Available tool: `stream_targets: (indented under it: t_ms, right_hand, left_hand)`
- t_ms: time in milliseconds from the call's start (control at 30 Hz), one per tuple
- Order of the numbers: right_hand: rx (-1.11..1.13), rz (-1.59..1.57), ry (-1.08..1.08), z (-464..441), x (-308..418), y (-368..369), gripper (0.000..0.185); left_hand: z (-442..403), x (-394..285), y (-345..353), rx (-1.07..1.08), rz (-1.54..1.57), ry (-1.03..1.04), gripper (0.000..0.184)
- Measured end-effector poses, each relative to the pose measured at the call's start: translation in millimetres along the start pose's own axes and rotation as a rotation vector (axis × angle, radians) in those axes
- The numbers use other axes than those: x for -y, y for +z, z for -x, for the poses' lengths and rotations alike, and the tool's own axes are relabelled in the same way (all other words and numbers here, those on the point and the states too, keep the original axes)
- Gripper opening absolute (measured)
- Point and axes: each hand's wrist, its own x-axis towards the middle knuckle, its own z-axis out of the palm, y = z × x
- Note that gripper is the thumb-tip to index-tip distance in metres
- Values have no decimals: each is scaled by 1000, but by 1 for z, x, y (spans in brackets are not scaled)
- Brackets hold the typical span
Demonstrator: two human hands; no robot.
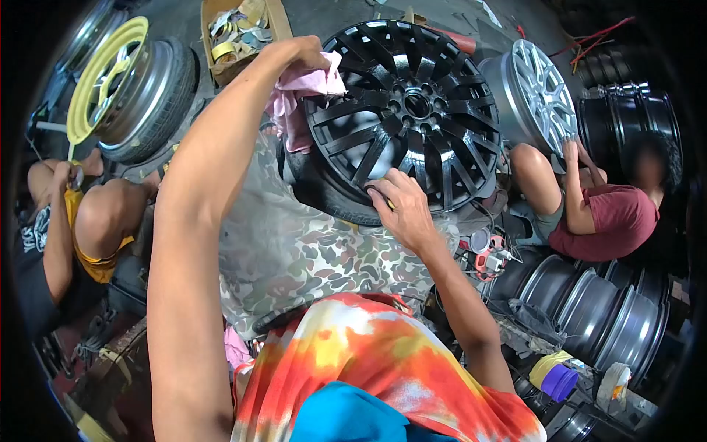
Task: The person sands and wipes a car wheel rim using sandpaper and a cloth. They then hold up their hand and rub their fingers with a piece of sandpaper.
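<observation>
A glossy black multi-spoke wheel rim (418, 107) lies face up in front of me, on top of a dark tire (335, 199). My left hand (311, 53) grips a pink cloth (296, 92) at the rim's upper left edge, and part of the cloth hangs down beside the rim. At the rim's near edge is my right hand (403, 206), its fingers curled against the lip. Something small and dark shows at those fingertips, too hidden to name.
Camouflage fabric (272, 243) covers my lap. A cardboard box (280, 22) of scraps stands beyond my left arm. At right, a person (607, 214) touches a silver rim (541, 96); at left, another person sits by a yellow-edged rim (77, 81). A red power strip (492, 259) lies right.
</observation>
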Motion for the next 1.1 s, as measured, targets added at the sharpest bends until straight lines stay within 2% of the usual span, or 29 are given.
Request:
stream_targets:
  t_ms: [133,233,300,433,467,700,767,933,1000,1033,1100]
  right_hand:
    - [96,-4,-33,2,-7,-6,17]
    - [139,-11,-164,-5,-16,-20,19]
    - [325,84,-177,-12,-19,-37,20]
    - [484,118,-247,-43,-21,-52,15]
    - [385,189,-305,-48,-24,-51,15]
    - [423,28,-186,-43,-13,-44,21]
    - [341,-48,-160,-29,-15,-26,22]
    - [322,-71,-60,-22,-11,-31,22]
    - [460,32,-147,-29,-13,-44,20]
    - [456,31,-148,-35,-12,-48,20]
    - [598,209,-340,-47,-12,-53,14]
  left_hand:
    - [-5,3,2,-14,-14,-39,53]
    - [-7,6,4,-2,55,2,49]
    - [-2,4,1,-17,18,-4,51]
    - [0,-1,1,15,18,-59,51]
    - [1,0,1,14,18,-62,51]
    - [-6,1,3,8,25,-30,50]
    - [-3,0,3,14,14,-9,49]
    - [6,-7,0,-34,-49,15,49]
    - [4,-4,1,-22,-40,35,49]
    - [3,-3,1,-11,-28,55,49]
    - [1,-1,2,-36,-30,61,49]
